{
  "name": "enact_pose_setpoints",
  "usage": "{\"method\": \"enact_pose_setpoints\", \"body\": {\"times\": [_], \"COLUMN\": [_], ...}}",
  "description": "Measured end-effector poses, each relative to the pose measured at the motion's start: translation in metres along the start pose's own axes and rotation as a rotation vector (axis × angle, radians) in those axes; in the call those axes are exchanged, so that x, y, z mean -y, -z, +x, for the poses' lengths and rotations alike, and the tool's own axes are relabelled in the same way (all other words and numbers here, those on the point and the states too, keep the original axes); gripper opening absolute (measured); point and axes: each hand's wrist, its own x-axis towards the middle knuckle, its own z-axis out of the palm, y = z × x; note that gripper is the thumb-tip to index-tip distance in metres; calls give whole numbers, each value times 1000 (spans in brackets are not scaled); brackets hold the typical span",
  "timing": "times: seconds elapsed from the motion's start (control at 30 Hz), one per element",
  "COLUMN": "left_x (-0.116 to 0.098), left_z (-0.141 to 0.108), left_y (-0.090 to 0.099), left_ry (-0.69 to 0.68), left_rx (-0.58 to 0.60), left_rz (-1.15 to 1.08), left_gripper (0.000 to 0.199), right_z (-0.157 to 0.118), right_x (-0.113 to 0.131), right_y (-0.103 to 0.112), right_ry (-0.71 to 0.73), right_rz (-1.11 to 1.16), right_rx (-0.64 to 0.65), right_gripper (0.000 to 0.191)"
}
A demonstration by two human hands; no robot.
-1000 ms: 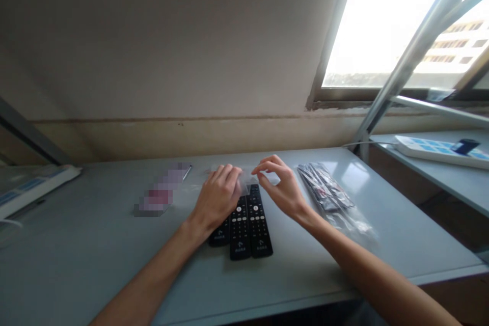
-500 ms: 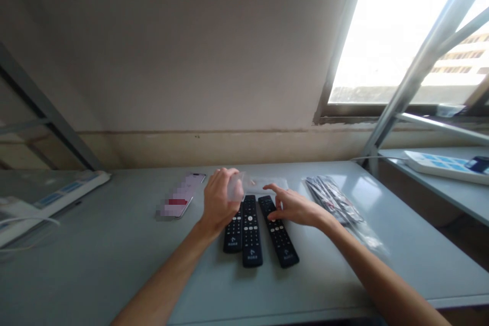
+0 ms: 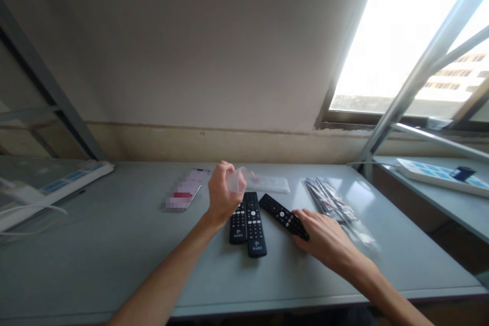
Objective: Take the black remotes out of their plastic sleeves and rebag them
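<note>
My left hand [image 3: 222, 191] is closed around a translucent plastic bag [image 3: 237, 180], whose mouth points to the right. Below it, two black remote controls lie side by side: the left remote [image 3: 238, 226], partly covered by the hand, and the middle remote [image 3: 255, 226]. My right hand [image 3: 319, 232] grips the lower end of the right remote control [image 3: 280, 212], which slants with its top toward the middle remote. Behind the remotes lies a flat clear plastic bag [image 3: 271, 184].
A phone [image 3: 187, 188] lies to the left. Right of the remotes is a pile of dark items in clear plastic [image 3: 332, 201]. Power strips [image 3: 72, 183] sit at the far left and on the right-hand desk. Metal posts [image 3: 401, 86] rise at both sides.
My right hand has moved from the top of the right remote to its lower end and taken hold, turning that end to the right. My left hand still holds the bag.
</note>
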Motion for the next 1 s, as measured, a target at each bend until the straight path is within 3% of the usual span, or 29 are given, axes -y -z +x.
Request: {"method": "enact_pose_setpoints", "body": {"times": [0.13,0.2,0.33,0.47,0.63,0.77,0.87,1.0], "left_x": [-2,-2,2,8,11,15,17,18], "left_z": [8,14,25,25,22,21,18,13], "left_y": [9,16,21,17,14,15,13,8], "left_ry": [-289,-367,-303,-202,-132,-104,-103,-146], "left_rx": [73,95,190,386,551,613,634,644], "left_rz": [177,279,477,588,672,695,685,646], "left_gripper": [23,23,17,18,16,19,19,14], "right_z": [8,20,52,85,111,111,104,100], "right_x": [-11,-26,-53,-44,-17,-16,-16,-13], "right_y": [14,23,42,49,23,-4,-13,-13], "right_ry": [-31,-7,21,37,108,-35,-122,-135], "right_rz": [193,330,649,1071,1514,1585,1645,1664], "right_rx": [-30,-85,-109,-235,-327,-379,-400,-477], "right_gripper": [29,27,33,56,60,43,31,36]}}
